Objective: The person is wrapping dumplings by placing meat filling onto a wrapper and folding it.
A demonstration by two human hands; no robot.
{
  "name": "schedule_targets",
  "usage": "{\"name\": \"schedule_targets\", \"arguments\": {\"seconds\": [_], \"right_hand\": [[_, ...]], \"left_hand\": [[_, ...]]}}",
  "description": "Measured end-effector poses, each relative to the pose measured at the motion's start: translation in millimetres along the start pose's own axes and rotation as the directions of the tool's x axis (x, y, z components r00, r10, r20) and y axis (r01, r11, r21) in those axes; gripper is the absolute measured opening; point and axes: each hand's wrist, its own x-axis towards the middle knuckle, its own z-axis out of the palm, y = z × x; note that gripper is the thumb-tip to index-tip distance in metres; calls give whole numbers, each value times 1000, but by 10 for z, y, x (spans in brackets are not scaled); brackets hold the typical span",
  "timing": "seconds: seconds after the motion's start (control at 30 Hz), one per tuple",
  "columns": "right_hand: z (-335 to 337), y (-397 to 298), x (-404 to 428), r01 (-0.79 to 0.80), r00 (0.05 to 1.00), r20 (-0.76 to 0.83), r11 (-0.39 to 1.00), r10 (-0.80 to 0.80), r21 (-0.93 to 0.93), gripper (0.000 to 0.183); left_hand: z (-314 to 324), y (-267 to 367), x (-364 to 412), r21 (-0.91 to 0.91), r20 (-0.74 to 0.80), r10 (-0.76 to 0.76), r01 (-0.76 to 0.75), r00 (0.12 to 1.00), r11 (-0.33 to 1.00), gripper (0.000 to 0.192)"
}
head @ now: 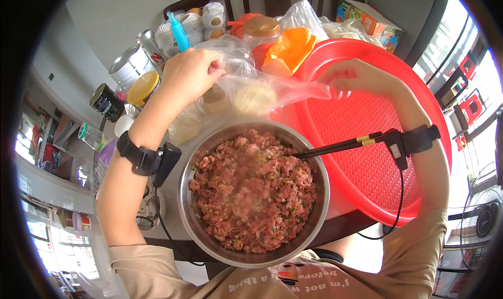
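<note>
My left hand (198,70) is curled at the upper edge of a clear plastic bag (290,92), thumb and fingers pinched on its film. A pale round item (255,98), perhaps dough or wrappers, lies inside the bag. My right hand (351,79) hovers over the red tray with fingers loosely apart, close to the bag's pointed end. In front of me stands a stainless steel bowl (182,212) of raw minced meat (251,193) with green bits. Dark chopsticks (338,146) lean on its right rim, tips in the meat.
A large red woven-pattern plastic tray (373,165) fills the right side. Jars, cans (131,65) and a yellow-lidded tub (144,88) stand left. Behind are net-wrapped fruit (214,20), an orange bag (290,49), a lidded jar (261,27) and a cardboard box (371,22). Cables hang from both wrist straps.
</note>
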Motion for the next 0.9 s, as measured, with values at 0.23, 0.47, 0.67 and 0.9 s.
{"name": "schedule_targets", "arguments": {"seconds": [0.23, 0.47, 0.67, 0.9], "right_hand": [[190, -45, 103, 86, 994, 75, 996, -83, -29, 21], [325, -307, 113, 260, 925, 309, 961, -222, -89, 15], [356, -401, 131, 309, 907, 330, 945, -260, -105, 15], [341, -482, 82, 303, 910, 324, 948, -258, -97, 14]], "left_hand": [[39, 89, -31, 119, 61, 28, -35, 998, 992, 23], [170, 192, 78, -66, -62, 622, -625, 781, 778, 13], [292, 392, 180, -226, 266, 373, -319, 889, 921, 14], [456, 393, 122, -262, 219, 478, -420, 851, 869, 13]]}}
